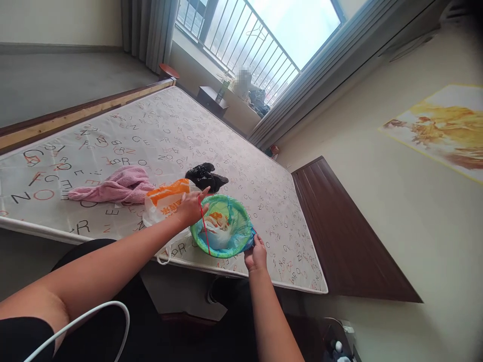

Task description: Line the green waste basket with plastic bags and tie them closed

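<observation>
A green bin (244,213) with a blue liner (241,234) is standing at the near edge of the mattress (241,171), crumpled waste (217,224) lying inside. The left hand (190,207) is gripping a red drawstring (204,226), stretching it across the bin's mouth; the right hand (256,255) is clamping the gathered liner by the rim. An orange-and-white bag (166,197) is lying just left, a black bag (207,178) farther from that edge, and a pink cloth (121,185) is lying toward the mattress's near left corner. A brown headboard (350,226) is bordering the right edge.
</observation>
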